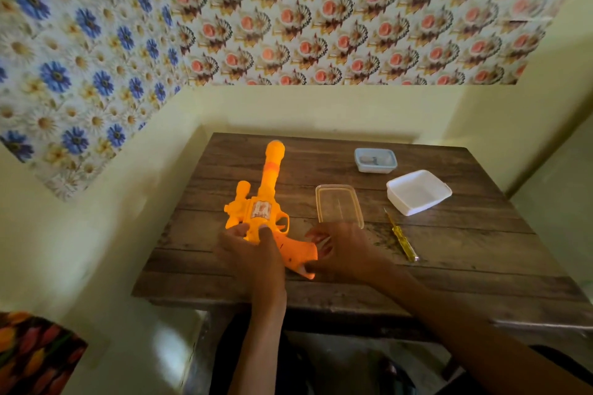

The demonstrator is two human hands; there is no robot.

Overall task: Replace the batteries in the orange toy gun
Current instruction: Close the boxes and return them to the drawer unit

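Observation:
The orange toy gun (261,202) lies on the wooden table (449,250), barrel pointing away from me, handle toward the front. My left hand (253,250) grips its body just behind the trigger guard, thumb on top. My right hand (343,248) holds the end of the handle with curled fingers. A yellow-handled screwdriver (401,237) lies on the table to the right of my right hand. A small blue tray (375,160) at the back holds grey batteries.
A clear plastic container (339,206) lies just beyond my right hand. A white square container (418,192) stands at the right. Walls close off the table at the back and left. The table's front edge is near my forearms.

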